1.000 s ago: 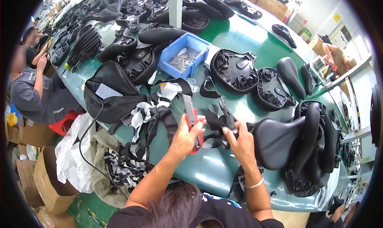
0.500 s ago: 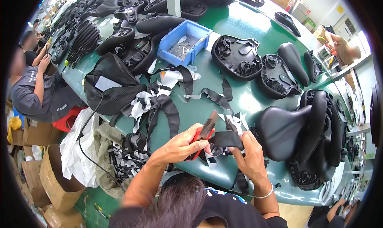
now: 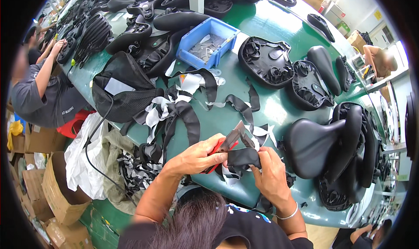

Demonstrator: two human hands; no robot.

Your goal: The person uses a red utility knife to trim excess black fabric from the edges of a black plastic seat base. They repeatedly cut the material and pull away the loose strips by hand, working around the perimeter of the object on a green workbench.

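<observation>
My left hand grips red-handled scissors, the blades open and pointing up and to the right. My right hand pinches a piece of black material held just below the blades, close to my body at the near edge of the green table. Black and white offcut strips lie spread on the table beyond my hands.
Black bicycle saddles pile up at right, upturned saddle shells lie further back. A blue bin with small parts stands beyond the strips, a black mesh bag at left. Another person sits far left; cardboard boxes below.
My hands have come closer to my body with the scissors and the black piece. The scissors have tilted and the blades now sit over the piece.
</observation>
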